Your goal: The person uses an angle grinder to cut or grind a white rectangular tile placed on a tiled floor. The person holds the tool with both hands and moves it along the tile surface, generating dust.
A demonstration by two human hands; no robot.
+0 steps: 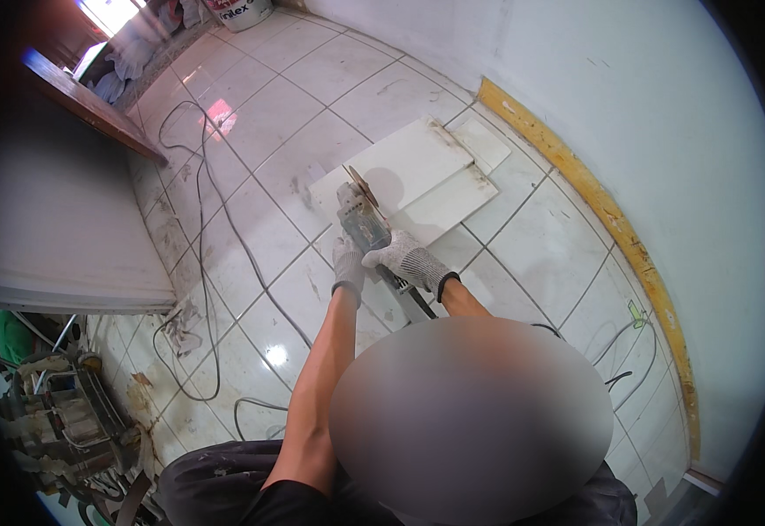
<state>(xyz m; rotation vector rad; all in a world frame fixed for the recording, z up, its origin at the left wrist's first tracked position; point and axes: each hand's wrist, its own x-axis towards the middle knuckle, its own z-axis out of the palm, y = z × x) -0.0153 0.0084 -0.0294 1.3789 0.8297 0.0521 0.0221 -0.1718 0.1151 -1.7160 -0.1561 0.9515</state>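
Note:
An angle grinder [365, 219], grey and dark, with a thin upright disc [360, 184] is held over stacked white tile pieces [435, 158] on the floor; whether the disc touches them I cannot tell. My left hand [348, 263], in a grey knit glove, is closed on the grinder's left side, partly hidden behind its body. Gloved like the left, my right hand [410, 261] grips the grinder's body from the right. A blurred oval hides the lower middle of the view.
Cords [211, 219] snake across the tiled floor [303, 131]. At left stand a wooden-edged door [75, 202] and a pile of equipment [67, 421]. A white bucket [238, 10] is at the top. A white wall [680, 175] with a yellow base strip [575, 167] runs along the right.

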